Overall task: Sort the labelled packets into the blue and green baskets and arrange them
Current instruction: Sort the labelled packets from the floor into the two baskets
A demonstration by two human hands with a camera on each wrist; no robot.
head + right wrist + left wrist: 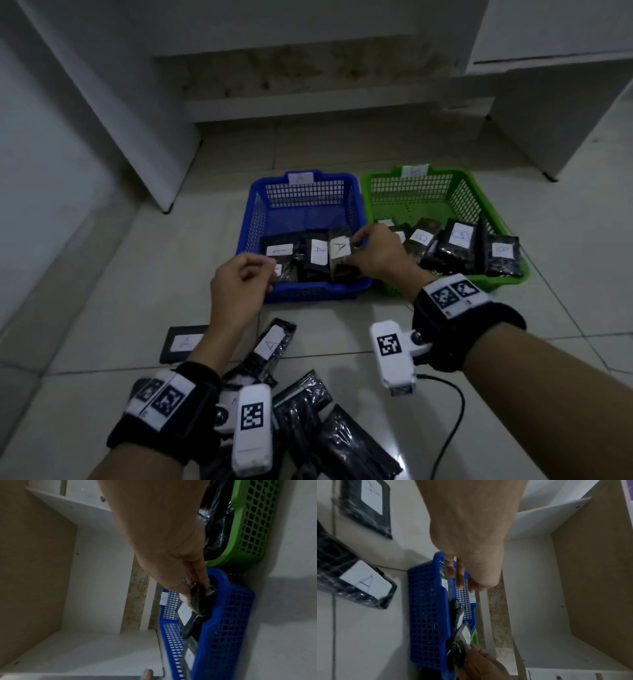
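In the near right corner of the blue basket [253, 219], the right hand [376, 255] pinches an A-labelled packet [339, 253] by its right edge, thumb and fingers [202, 577] curled on it. The packet stands tilted with its long axis running near-to-far, leaning against the next A packet [318, 251] to its left. The left hand [239, 284] hovers at the basket's near left edge, fingers loosely curled around nothing. So the right hand is the one placed to lay it flat, while more A packets [272, 342] wait on the floor [342, 325].
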